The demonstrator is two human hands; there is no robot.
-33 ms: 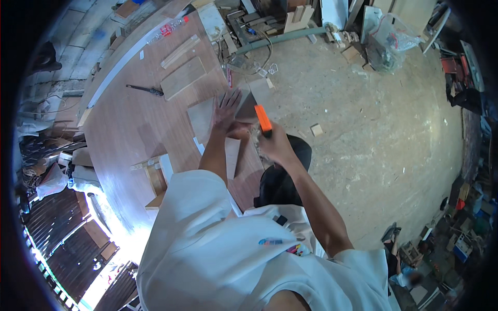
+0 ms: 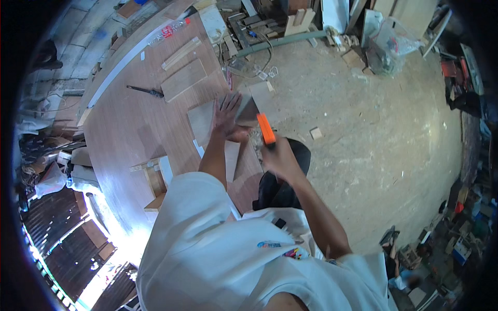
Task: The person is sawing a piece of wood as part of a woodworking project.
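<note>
glossy wooden tabletop (image 2: 122,132), matt wooden board (image 2: 184,80), smooth orange plastic-looking tool (image 2: 266,128)

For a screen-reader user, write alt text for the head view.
A person's left hand rests spread on a flat board on a brown table; the right hand grips an orange tool. Wood pieces and a bottle lie beyond.

White glare at lower left of the table (image 2: 116,140), black corners, curved edges.

Brown table (image 2: 119,132): rectangular board (image 2: 184,80), slim dark tool (image 2: 154,93).
</note>
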